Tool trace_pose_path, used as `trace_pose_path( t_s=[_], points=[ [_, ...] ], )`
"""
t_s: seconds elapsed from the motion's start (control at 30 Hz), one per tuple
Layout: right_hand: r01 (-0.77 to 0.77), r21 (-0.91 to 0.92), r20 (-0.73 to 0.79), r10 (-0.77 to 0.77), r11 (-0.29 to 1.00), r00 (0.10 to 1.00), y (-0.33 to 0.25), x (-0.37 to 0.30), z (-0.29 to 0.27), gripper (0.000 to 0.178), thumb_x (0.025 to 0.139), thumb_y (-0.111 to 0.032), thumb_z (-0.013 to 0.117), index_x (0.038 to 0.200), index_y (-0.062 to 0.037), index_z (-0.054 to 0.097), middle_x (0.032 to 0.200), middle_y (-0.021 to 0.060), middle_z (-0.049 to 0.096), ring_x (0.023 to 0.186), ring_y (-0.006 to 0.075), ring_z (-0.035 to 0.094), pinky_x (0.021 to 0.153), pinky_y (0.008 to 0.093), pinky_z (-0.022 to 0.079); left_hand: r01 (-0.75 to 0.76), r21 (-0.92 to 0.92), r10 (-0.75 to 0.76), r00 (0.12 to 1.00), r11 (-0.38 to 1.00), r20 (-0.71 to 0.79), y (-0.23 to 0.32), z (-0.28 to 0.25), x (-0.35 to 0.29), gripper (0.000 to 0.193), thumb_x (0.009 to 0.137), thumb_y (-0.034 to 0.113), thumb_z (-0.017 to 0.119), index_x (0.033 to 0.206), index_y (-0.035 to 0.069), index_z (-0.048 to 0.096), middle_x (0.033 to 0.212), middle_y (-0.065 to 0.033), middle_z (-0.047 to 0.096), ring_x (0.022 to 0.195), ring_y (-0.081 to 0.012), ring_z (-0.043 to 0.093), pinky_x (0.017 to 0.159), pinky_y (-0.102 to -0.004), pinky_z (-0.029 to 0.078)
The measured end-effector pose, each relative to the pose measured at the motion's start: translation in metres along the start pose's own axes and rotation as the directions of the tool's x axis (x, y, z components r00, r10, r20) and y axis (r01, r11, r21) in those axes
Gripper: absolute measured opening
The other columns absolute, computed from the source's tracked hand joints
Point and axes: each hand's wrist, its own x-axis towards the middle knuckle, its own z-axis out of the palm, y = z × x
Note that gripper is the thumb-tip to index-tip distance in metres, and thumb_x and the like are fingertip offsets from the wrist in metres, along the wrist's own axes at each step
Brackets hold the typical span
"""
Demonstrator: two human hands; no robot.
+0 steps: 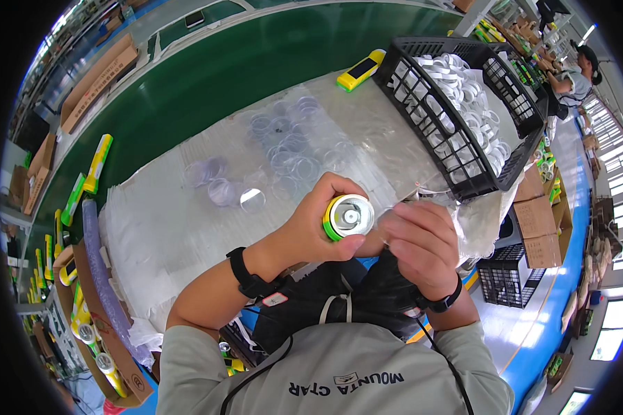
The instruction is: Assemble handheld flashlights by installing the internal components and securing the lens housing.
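My left hand (316, 223) grips a yellow-green flashlight head (348, 216), its open round end with a shiny reflector facing up at me. My right hand (422, 243) is right beside it, fingers curled, pinching a thin clear disc at the flashlight's rim; the disc is barely visible. Both hands hover over the near edge of a table covered in clear plastic sheeting (187, 228). Several clear round lenses (284, 145) lie scattered on that sheeting beyond my hands.
A black plastic crate (422, 97) with white rings stands at the right back. A yellow flashlight (360, 70) lies by it. A green conveyor belt (208, 76) runs behind. More flashlights (90, 332) sit in a cardboard box at left. Another person (576, 79) works far right.
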Motion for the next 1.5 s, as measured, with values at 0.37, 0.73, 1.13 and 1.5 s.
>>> trace_pose_path(
  t_s=[0.37,0.73,1.13,1.5],
  points=[
    [-0.126,0.134,0.211,0.096,0.983,0.973,0.002,0.005,0.012,0.018,0.069,0.001,0.066,0.086,-0.006,0.065,0.105,0.0081,0.067,0.105,0.0288,0.062,0.091,0.0419,0.05,-0.087,-0.118,0.083,0.996,0.989,-0.037,-0.01,-0.002,-0.001,0.064,0.064,0.018,0.083,0.111,0.007,0.042,0.104,-0.0081,0.055,0.095,-0.0148,0.055,0.083,-0.0285,0.045],
    [-0.11,-0.019,0.015,0.11,0.994,0.994,-0.008,0.021,-0.009,0.031,0.066,-0.005,0.063,0.095,-0.0138,0.068,0.074,-0.0016,0.054,0.065,0.0173,0.052,0.06,0.0313,0.038,-0.109,-0.019,0.11,0.992,0.994,0.063,-0.008,-0.001,-0.004,0.059,0.07,0.012,0.076,0.115,0.009,0.039,0.104,-0.0115,0.055,0.093,-0.0176,0.055,0.082,-0.0319,0.044],
    [-0.069,-0.175,0.591,0.161,0.982,0.79,-0.009,0.036,-0.005,0.053,0.066,-0.003,0.063,0.116,-0.0216,0.063,0.071,0.0009,0.048,0.063,0.0208,0.049,0.058,0.0337,0.036,-0.084,0.02,0.084,0.996,0.996,0.016,-0.002,0.006,0.001,0.055,0.068,0.018,0.076,0.111,0.005,0.044,0.09,-0.0099,0.062,0.082,-0.0242,0.063,0.071,-0.0316,0.049],
    [-0.286,-0.099,0.395,0.301,0.953,0.868,-0.004,0.028,-0.018,0.062,0.066,0.015,0.055,0.123,-0.0089,0.056,0.082,0.0077,0.056,0.07,0.0237,0.055,0.068,0.0351,0.045,-0.12,0.019,0.119,0.992,0.993,0.028,-0.007,0.003,-0.001,0.056,0.069,0.018,0.076,0.112,0.006,0.042,0.094,-0.0102,0.063,0.086,-0.0242,0.063,0.074,-0.0317,0.049]
  ],
)
